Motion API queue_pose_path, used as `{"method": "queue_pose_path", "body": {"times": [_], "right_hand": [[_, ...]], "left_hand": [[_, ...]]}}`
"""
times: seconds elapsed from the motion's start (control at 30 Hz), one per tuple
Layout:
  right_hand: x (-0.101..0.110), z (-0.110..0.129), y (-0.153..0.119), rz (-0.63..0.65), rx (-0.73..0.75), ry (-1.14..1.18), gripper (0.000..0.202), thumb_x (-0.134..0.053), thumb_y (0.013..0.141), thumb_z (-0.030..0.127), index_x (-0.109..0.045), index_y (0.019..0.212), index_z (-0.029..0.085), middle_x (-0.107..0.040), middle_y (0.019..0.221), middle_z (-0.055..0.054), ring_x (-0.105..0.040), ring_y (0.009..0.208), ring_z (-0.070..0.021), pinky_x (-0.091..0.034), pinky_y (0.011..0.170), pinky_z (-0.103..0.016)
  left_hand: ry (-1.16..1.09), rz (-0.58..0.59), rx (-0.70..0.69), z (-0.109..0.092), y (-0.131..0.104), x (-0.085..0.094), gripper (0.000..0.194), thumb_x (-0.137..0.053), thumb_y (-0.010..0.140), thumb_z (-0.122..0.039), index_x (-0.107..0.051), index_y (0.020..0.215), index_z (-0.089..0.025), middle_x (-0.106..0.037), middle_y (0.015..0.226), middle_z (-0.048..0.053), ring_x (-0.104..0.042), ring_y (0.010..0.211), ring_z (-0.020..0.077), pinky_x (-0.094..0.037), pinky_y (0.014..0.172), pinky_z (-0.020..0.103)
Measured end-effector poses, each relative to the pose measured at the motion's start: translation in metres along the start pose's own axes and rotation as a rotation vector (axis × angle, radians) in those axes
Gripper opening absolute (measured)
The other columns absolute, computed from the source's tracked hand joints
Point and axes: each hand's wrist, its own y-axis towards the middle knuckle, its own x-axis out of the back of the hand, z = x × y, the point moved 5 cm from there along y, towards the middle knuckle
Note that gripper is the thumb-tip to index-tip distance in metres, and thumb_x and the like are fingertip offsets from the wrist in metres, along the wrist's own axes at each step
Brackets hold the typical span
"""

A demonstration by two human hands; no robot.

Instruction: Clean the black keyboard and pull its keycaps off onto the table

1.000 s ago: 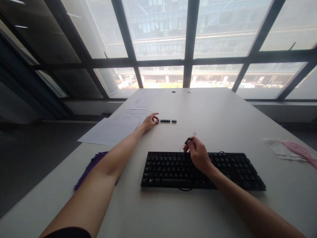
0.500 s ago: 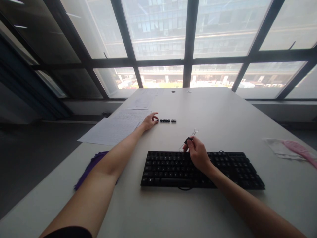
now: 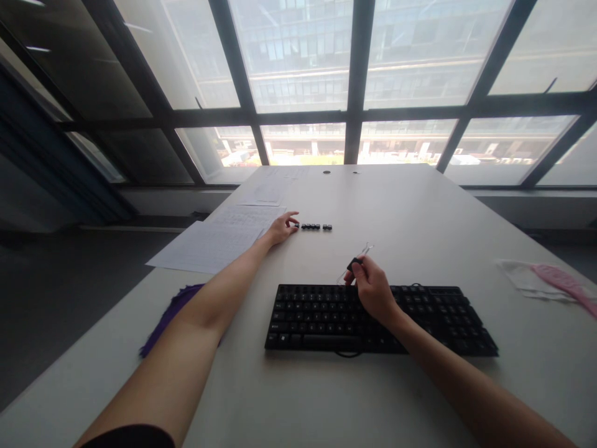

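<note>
My left hand (image 3: 280,228) reaches far out over the table, thumb and fingers closed on a small black keycap (image 3: 297,226). That keycap is at the left end of a row of black keycaps (image 3: 311,227), which stand in small groups with gaps between them. Closer in, my right hand (image 3: 374,287) is closed around a keycap puller (image 3: 354,264) with a black handle and thin wire loops sticking out at both ends. It hovers over the upper edge of a black keyboard (image 3: 321,320), hiding some of its keys.
Printed paper sheets (image 3: 209,242) lie at the left, with a purple cloth (image 3: 168,317) partly under my left forearm. A pink and white cloth (image 3: 550,281) is near the right edge of the white table (image 3: 401,211). Large windows (image 3: 298,56) stand behind.
</note>
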Motion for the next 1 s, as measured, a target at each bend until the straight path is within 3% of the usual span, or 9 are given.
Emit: {"method": "queue_pose_path", "body": {"times": [0.13, 0.23, 0.33, 0.4, 0.57, 0.7, 0.83, 1.0], "right_hand": [[0.001, -0.001, 0.001, -0.016, -0.004, 0.018, 0.027, -0.045, 0.1, 0.041, -0.054, 0.083, 0.022, -0.068, 0.071, -0.003, -0.062, 0.063, -0.0171, -0.046, 0.064, -0.03], [0.003, -0.001, 0.001, -0.022, -0.007, 0.035, 0.027, -0.045, 0.1, 0.041, -0.054, 0.083, 0.022, -0.069, 0.072, -0.003, -0.062, 0.064, -0.0173, -0.046, 0.064, -0.03], [0.0, -0.002, 0.002, -0.025, -0.003, 0.027, 0.026, -0.045, 0.1, 0.04, -0.053, 0.083, 0.022, -0.068, 0.072, -0.003, -0.063, 0.064, -0.0171, -0.046, 0.065, -0.03], [-0.006, -0.001, 0.003, -0.043, 0.0, 0.02, 0.026, -0.044, 0.1, 0.039, -0.053, 0.082, 0.022, -0.068, 0.072, -0.002, -0.063, 0.064, -0.0171, -0.046, 0.066, -0.03], [-0.024, 0.005, 0.011, -0.076, 0.009, 0.061, 0.024, -0.044, 0.099, 0.039, -0.052, 0.083, 0.022, -0.067, 0.071, -0.002, -0.063, 0.064, -0.0172, -0.047, 0.065, -0.029], [-0.013, 0.011, 0.017, -0.086, 0.046, 0.056, 0.021, -0.046, 0.097, 0.037, -0.053, 0.085, 0.022, -0.067, 0.072, -0.002, -0.062, 0.063, -0.0166, -0.046, 0.062, -0.028], [-0.002, 0.008, 0.017, -0.022, 0.046, 0.014, 0.02, -0.046, 0.097, 0.035, -0.055, 0.085, 0.021, -0.067, 0.069, -0.001, -0.062, 0.062, -0.0164, -0.045, 0.06, -0.027], [-0.01, -0.001, 0.017, 0.06, 0.04, -0.052, 0.017, -0.045, 0.096, 0.032, -0.055, 0.087, 0.021, -0.068, 0.069, -0.002, -0.063, 0.062, -0.0165, -0.044, 0.061, -0.027]], "left_hand": [[0.034, -0.072, -0.029, -0.009, -0.005, 0.009, 0.072, -0.072, 0.07, -0.025, -0.05, 0.138, -0.022, -0.066, 0.118, 0.007, -0.053, 0.081, 0.0166, -0.048, 0.086, 0.034], [0.144, -0.213, -0.087, -0.025, -0.016, 0.022, 0.067, -0.069, 0.076, -0.021, -0.049, 0.14, -0.021, -0.063, 0.12, 0.008, -0.052, 0.087, 0.0193, -0.046, 0.092, 0.036], [0.256, -0.339, -0.152, -0.054, -0.029, 0.029, 0.054, -0.058, 0.085, -0.017, -0.05, 0.138, -0.019, -0.063, 0.115, 0.009, -0.054, 0.094, 0.0223, -0.044, 0.097, 0.038], [0.287, -0.347, -0.206, -0.08, -0.037, 0.026, 0.049, -0.053, 0.088, -0.014, -0.052, 0.136, -0.019, -0.063, 0.114, 0.009, -0.054, 0.101, 0.0236, -0.042, 0.1, 0.039], [0.245, -0.234, -0.222, -0.146, -0.057, 0.002, 0.041, -0.047, 0.086, -0.005, -0.064, 0.12, -0.02, -0.067, 0.11, 0.007, -0.058, 0.106, 0.0238, -0.043, 0.102, 0.04], [0.1, -0.044, -0.175, -0.181, -0.082, -0.026, 0.04, -0.044, 0.085, -0.003, -0.069, 0.111, -0.021, -0.072, 0.102, 0.005, -0.065, 0.1, 0.0214, -0.05, 0.097, 0.038], [-0.017, 0.069, -0.089, -0.199, -0.109, -0.047, 0.042, -0.042, 0.084, -0.004, -0.07, 0.108, -0.023, -0.074, 0.094, 0.003, -0.069, 0.086, 0.019, -0.055, 0.084, 0.034], [-0.183, 0.107, 0.016, -0.2, -0.126, -0.062, 0.04, -0.04, 0.079, -0.002, -0.07, 0.101, -0.017, -0.074, 0.086, 0.004, -0.066, 0.074, 0.0153, -0.054, 0.072, 0.028]]}}
